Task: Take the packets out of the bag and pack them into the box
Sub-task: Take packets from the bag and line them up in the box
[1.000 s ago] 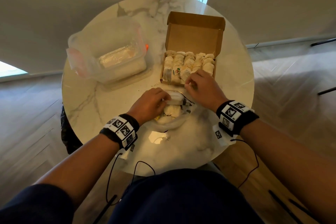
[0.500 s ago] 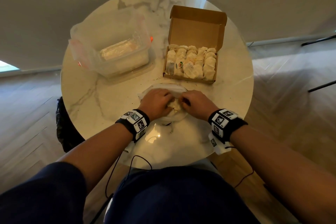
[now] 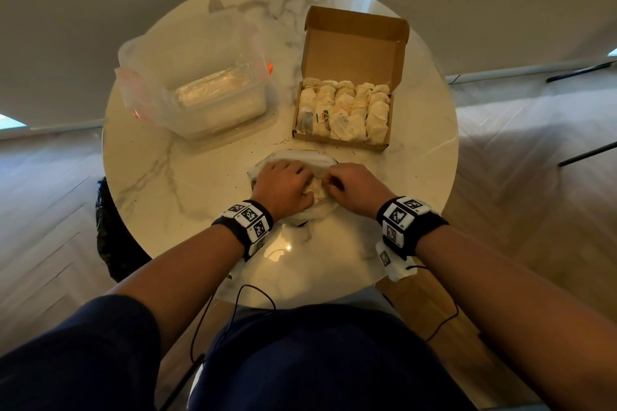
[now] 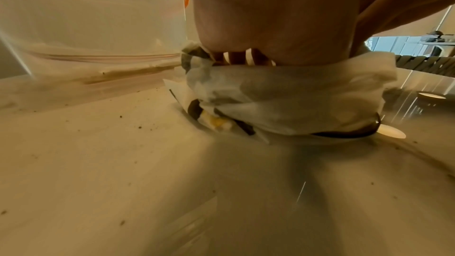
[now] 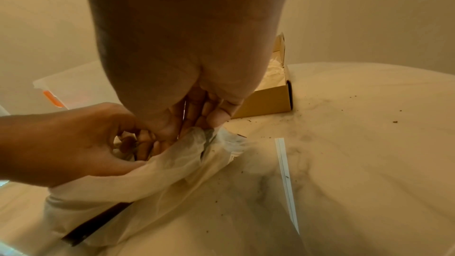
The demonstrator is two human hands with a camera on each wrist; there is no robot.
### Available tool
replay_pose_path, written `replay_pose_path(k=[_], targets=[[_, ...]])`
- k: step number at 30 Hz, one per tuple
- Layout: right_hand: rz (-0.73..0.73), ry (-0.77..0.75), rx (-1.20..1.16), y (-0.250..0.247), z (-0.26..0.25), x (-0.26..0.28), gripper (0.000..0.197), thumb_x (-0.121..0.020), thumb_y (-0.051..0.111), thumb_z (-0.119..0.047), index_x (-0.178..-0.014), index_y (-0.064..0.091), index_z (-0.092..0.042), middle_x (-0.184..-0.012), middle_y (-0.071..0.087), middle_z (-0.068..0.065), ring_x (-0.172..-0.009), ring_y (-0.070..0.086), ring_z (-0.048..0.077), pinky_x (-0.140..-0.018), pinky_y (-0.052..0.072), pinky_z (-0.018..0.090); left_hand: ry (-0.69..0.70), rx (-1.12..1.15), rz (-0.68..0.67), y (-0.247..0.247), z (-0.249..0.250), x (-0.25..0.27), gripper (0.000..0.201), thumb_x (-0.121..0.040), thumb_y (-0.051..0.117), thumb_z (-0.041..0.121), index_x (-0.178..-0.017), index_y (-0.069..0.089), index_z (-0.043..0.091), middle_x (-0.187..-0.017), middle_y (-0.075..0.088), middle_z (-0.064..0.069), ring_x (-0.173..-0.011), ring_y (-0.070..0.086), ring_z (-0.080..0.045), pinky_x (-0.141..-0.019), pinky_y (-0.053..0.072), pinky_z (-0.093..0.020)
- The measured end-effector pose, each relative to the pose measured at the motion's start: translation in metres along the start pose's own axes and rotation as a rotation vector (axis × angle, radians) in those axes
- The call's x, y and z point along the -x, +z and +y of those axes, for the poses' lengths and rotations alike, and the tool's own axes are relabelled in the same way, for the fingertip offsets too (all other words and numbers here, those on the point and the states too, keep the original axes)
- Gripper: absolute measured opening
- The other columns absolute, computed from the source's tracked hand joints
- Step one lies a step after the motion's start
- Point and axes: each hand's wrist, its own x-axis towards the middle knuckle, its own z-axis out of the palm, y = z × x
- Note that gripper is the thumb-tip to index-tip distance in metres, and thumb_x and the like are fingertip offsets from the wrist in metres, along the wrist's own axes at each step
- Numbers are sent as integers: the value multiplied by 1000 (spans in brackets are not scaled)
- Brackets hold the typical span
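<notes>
A white translucent bag [image 3: 300, 157] lies on the round marble table [image 3: 187, 197] just in front of the open cardboard box [image 3: 340, 143]. My left hand [image 3: 287, 185] grips the bag's near-left edge [image 5: 147, 192] and holds its mouth open. My right hand [image 3: 337, 182] reaches into that mouth with thumb and fingers curled onto a pale packet [image 3: 315, 192]. The bag wall hides most of that packet. Several pale packets [image 3: 347, 110] fill the box in rows. In the left wrist view the bunched bag [image 4: 295, 94] sits under my palm.
A clear plastic container [image 3: 200, 90] with orange clips stands at the table's back left. The box lid [image 3: 354, 40] stands upright behind the packets. Dark crumbs dot the table [image 5: 369, 124]. A black bag [image 3: 110, 230] sits on the floor beside the table's left.
My right hand has come back from the box's front row to the bag mouth. My left hand stays on the bag. In the last half second both hands barely moved.
</notes>
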Motion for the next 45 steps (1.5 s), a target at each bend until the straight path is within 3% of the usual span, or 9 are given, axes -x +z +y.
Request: replay_pose_path(k=[10,14,17,21,24,28,31,38,45], targets=[[-47,-5,-13,-4,6,2,10,-90,60,-12,-97,67,-12,-95,68,6,-85,60,22,-77,49,37,-17,173,6,-3,-8,-4,19,-83,54,29,-97,61,17,-84,65,-3,-77,60,-25,-69,48,-36],[-44,27,-16,-7,9,-3,34,-84,66,-13,-117,59,-15,-109,58,4,-92,55,18,-81,47,33,-30,406,-46,-24,-5,2,16,-89,59,23,-102,52,17,-86,55,2,-77,49,-17,-66,37,-30],[-93,15,8,-9,9,-9,49,-81,74,-23,-126,56,-19,-119,48,1,-94,53,16,-81,48,32,-27,539,-69,-37,-4,9,19,-91,63,26,-100,47,20,-84,57,3,-73,52,-15,-63,41,-28],[-100,-80,37,-7,5,-16,29,-90,69,-30,-115,67,-16,-109,54,3,-88,53,17,-76,48,37,-74,618,-45,-45,-4,13,22,-92,65,25,-102,46,22,-86,65,1,-77,61,-16,-67,49,-32],[-94,-119,40,-8,5,-20,19,-97,58,-24,-105,70,-12,-96,60,8,-85,55,22,-73,45,37,-130,641,21,-44,-6,15,25,-93,66,25,-111,50,21,-95,68,5,-82,63,-10,-73,50,-23],[-50,-93,-21,-9,12,-21,18,-97,59,-25,-85,65,-13,-80,62,3,-73,54,18,-65,38,33,-173,442,-12,-28,-18,17,22,-88,66,27,-108,56,22,-98,63,4,-90,60,-17,-77,49,-31],[-54,-58,-36,-10,16,-20,19,-98,58,-30,-90,67,-15,-83,67,3,-76,59,19,-68,45,35,-134,212,-30,-14,-26,20,27,-87,65,27,-112,64,18,-108,65,-4,-97,60,-27,-81,50,-42],[-21,-81,-78,-9,17,-23,23,-101,53,-28,-87,64,-13,-79,66,3,-71,58,21,-65,44,36,-145,31,-21,-3,-15,0,44,-94,52,44,-136,55,31,-131,59,2,-115,57,-23,-87,46,-40],[-21,-57,-125,-13,18,-23,24,-100,56,-24,-77,51,-25,-68,51,-9,-65,50,14,-60,28,27,-314,67,76,-4,3,-20,23,-88,56,45,-96,66,27,-95,68,3,-91,63,-22,-77,43,-36]])
